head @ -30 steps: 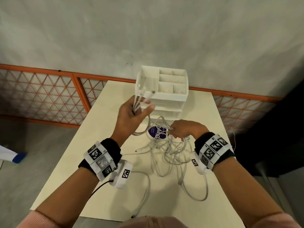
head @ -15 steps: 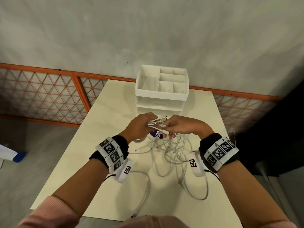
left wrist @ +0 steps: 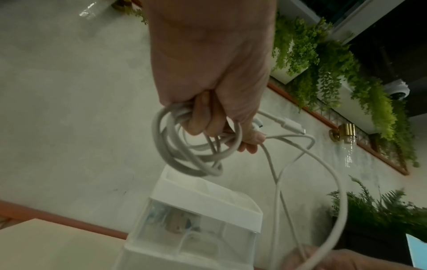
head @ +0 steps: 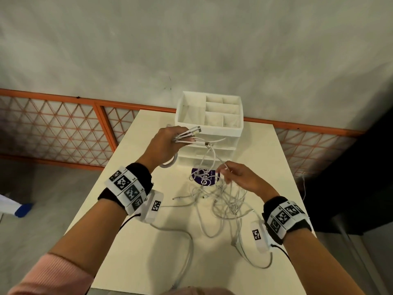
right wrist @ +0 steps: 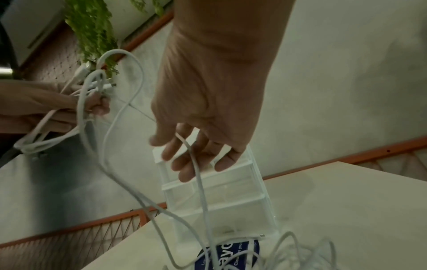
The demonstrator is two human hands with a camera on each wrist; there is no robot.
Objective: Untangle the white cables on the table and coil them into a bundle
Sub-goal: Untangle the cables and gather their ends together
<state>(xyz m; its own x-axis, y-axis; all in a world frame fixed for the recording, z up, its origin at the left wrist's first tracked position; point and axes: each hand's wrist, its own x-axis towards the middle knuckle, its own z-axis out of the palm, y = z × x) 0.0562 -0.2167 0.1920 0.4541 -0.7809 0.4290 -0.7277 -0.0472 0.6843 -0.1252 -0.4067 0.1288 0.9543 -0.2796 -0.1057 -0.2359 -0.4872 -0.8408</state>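
Note:
My left hand is raised in front of the organizer and grips a small coil of white cable. Several connector ends stick out past its fingers. Strands run from the coil down to my right hand, which hovers over the tangle of white cables on the table. In the right wrist view the right hand has relaxed, spread fingers and one strand runs across them. The left hand shows there with its bunch of cable.
A white compartment organizer with clear drawers stands at the table's far edge, just behind the hands. A round purple label lies under the tangle. Loose cable loops trail toward the near edge. An orange lattice railing runs behind the table.
Half a second ago both hands met above the purple label. Since then my left hand has risen toward the organizer with one more connector end, and my right hand has dropped back to the right.

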